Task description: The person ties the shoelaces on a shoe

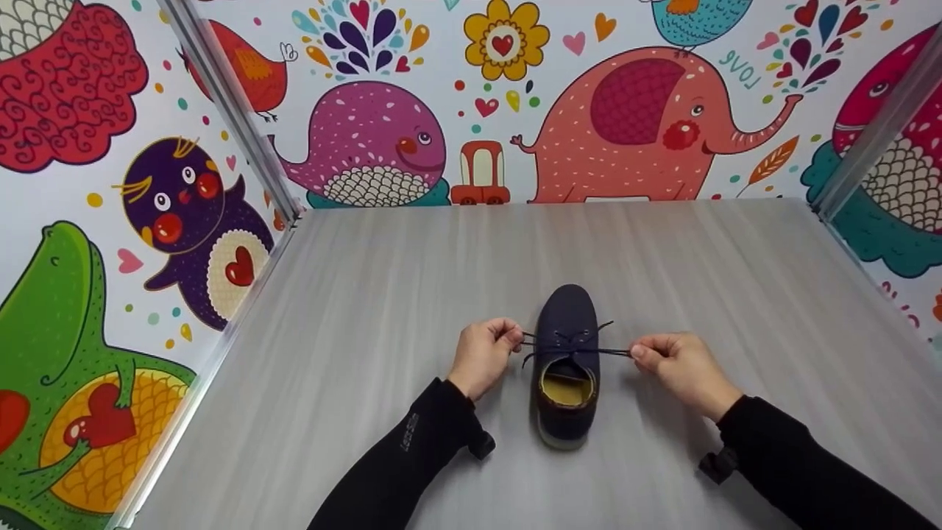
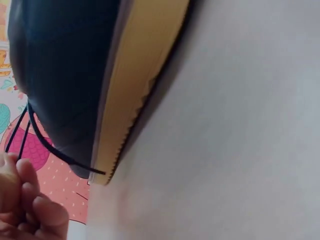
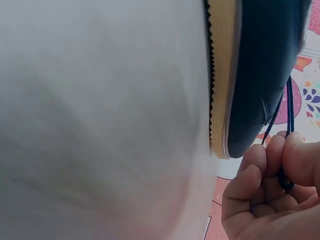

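Note:
A dark navy shoe [image 1: 568, 313] with a tan sole [image 2: 130, 75] stands upright on the table, toe pointing away from me. Its dark shoelace [image 1: 611, 352] is crossed over the tongue and stretches out to both sides. On the left side, my left hand [image 1: 486, 353] pinches a doubled part of the lace between thumb and fingers. Opposite it, my right hand [image 1: 681, 368] pinches another loop, whose bend shows below the thumb in the right wrist view. Loose lace ends hang at either side of the shoe.
The grey wood-grain table [image 1: 412, 272] surrounds the shoe. Printed panels with cartoon animals rise at the back and both sides, joined by metal corner posts [image 1: 228, 96]. Dark bands with small cameras sit at both wrists.

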Available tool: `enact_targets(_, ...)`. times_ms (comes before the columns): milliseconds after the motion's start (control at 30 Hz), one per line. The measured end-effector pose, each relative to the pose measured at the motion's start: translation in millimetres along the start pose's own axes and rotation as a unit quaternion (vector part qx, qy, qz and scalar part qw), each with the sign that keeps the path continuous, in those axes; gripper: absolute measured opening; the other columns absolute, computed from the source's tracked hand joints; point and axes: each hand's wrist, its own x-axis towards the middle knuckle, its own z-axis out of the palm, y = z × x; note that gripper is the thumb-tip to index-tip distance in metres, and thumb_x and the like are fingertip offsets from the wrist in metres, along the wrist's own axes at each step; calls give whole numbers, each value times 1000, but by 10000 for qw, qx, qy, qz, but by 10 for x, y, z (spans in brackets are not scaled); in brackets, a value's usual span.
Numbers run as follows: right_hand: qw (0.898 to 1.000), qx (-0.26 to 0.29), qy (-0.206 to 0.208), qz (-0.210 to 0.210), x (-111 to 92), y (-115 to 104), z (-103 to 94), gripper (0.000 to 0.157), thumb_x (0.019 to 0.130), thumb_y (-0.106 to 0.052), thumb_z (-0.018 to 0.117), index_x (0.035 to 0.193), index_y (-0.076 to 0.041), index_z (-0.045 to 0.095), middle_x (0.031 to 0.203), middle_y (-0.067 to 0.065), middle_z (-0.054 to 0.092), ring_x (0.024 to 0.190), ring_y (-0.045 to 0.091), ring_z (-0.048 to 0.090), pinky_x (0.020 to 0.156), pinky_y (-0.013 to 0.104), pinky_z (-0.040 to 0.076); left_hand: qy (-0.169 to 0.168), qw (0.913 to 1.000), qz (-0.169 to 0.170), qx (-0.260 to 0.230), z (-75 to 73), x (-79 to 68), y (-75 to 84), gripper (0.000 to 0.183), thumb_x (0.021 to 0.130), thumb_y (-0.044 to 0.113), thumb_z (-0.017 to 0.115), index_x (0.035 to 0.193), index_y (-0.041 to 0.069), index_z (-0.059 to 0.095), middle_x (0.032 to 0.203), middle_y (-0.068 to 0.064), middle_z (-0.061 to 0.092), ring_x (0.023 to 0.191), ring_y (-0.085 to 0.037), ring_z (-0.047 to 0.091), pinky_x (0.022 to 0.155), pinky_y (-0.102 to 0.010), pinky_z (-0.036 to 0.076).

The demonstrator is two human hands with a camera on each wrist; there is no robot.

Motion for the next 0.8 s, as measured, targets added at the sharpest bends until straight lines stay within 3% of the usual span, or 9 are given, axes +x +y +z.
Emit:
enact_targets(200,9996,-269,-4,2,6,28,34,21,103,-11,71,107,7,79,87,6,78,71,4,57,63,20,47,102,9994,-279,-162,9,7,-88,17,101,11,72,87,3,76,76,-4,74,69,-5,59,66,-20,46)
enact_targets(333,9997,-221,-128,-8,30,47,32,23,105,-13,70,108,7,79,89,5,78,75,5,58,65,20,47,39,9979,-559,-325,-13,5,-92,17,102,12,71,88,4,75,76,-1,73,71,-9,63,68,-21,46)
enact_targets(500,9987,249,-452,35,25,1,21,26,106,-15,67,111,9,75,88,-2,73,80,6,62,72,21,53,-271,9970,-606,-395,-65,-5,-68,16,103,12,71,93,2,76,80,-4,76,71,-10,65,65,-21,48)
enact_targets(567,9981,391,-466,22,31,-21,-2,27,107,-17,68,115,9,74,90,-3,73,82,6,64,74,22,54,-434,9948,-669,-629,-78,-10,-48,15,104,12,71,96,1,76,82,-5,76,69,-9,63,64,-22,52)
enact_targets(700,9977,583,-347,64,58,-26,-65,42,108,-22,66,137,9,64,112,11,76,87,8,69,77,25,58,-719,9862,-903,-1185,-97,-39,-10,15,105,13,70,102,-1,74,85,-5,76,67,-11,66,66,-28,61)
enact_targets(800,9973,656,-257,197,73,-13,-111,55,110,-28,63,152,7,51,137,26,66,94,8,71,82,24,60,-948,9763,-1162,-1563,-106,-73,9,17,106,12,68,104,-5,71,85,-7,75,66,-13,69,66,-32,64)
